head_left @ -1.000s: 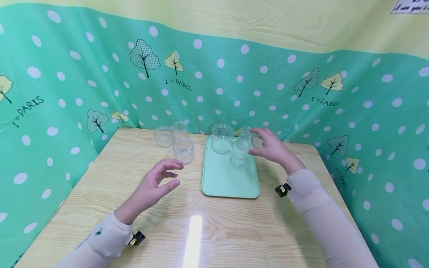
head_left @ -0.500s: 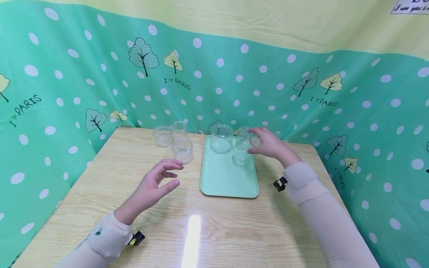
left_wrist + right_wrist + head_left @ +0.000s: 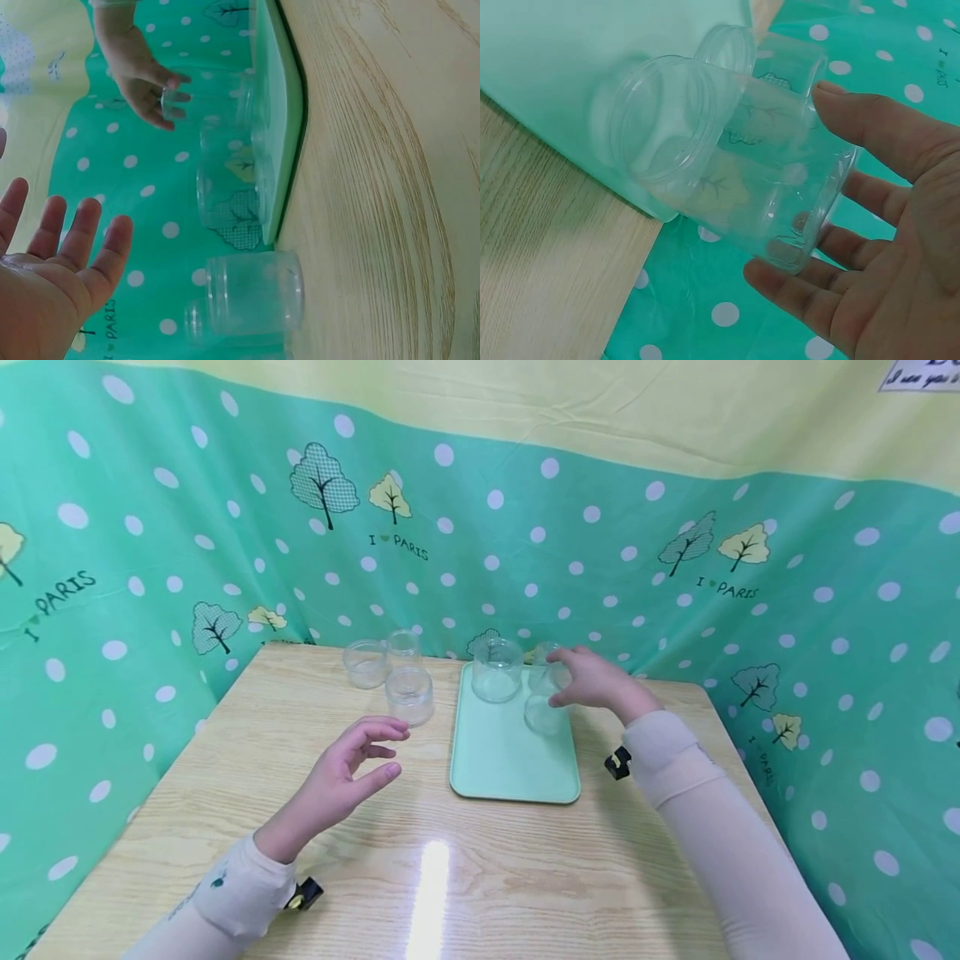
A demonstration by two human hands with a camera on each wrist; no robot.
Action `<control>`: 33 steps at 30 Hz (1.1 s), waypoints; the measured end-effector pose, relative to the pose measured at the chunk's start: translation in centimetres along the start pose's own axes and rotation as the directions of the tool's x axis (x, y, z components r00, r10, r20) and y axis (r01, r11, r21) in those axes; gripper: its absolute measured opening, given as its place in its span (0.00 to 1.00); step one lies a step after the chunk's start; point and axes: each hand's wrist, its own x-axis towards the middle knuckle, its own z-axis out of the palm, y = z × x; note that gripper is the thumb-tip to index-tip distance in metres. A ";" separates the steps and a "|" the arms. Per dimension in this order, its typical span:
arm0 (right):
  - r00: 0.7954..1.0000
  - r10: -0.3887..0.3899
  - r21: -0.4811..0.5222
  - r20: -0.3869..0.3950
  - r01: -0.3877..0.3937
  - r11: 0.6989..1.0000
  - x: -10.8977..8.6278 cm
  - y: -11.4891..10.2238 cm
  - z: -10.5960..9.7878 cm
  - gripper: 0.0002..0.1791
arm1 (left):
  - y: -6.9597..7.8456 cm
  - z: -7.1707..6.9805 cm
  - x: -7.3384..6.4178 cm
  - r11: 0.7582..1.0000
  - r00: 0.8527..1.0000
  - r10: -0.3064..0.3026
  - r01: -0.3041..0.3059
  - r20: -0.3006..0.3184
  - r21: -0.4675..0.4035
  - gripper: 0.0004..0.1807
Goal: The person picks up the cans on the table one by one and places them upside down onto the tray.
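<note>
My right hand [image 3: 592, 681] holds a clear plastic jar [image 3: 742, 165] by its upper end, thumb on one side and fingers on the other. The jar's ringed end faces the green tray [image 3: 510, 768], close over its right part. Left of it on the tray stands another clear jar [image 3: 497, 675], and a smaller clear one [image 3: 791, 64] shows behind. My left hand [image 3: 333, 781] hangs over the table left of the tray, fingers loosely bent, holding nothing. Nearest to it is a clear jar [image 3: 410, 700] on the wood.
Two more clear containers, a wide one [image 3: 365, 667] and a narrow one [image 3: 404, 646], stand at the table's back left. A green dotted curtain [image 3: 480, 527] rises behind the wooden table [image 3: 510, 885]. Each wrist carries a small black device [image 3: 618, 763].
My right hand has shifted slightly left, and the jar in it has come more upright, its lower end moving a little right and nearer on the tray. The left hand has stayed put.
</note>
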 end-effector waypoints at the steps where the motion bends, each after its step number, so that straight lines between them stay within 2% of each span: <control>1: 1.000 0.003 -0.002 0.003 -0.003 1.000 0.0 -0.1 0.0 0.44 | 0.0 0.0 0.0 1.000 1.000 -0.001 0.001 0.001 0.001 0.20; 16: 0.999 0.031 -0.012 0.033 -0.030 0.999 0.8 -0.7 0.4 0.44 | -0.1 0.1 -0.2 1.000 1.000 -0.010 0.010 0.009 -0.003 0.20; 33: 0.998 0.021 -0.023 0.061 -0.020 1.000 1.9 -1.0 0.4 0.44 | -0.2 0.5 0.1 1.000 0.999 -0.026 0.026 0.022 0.005 0.21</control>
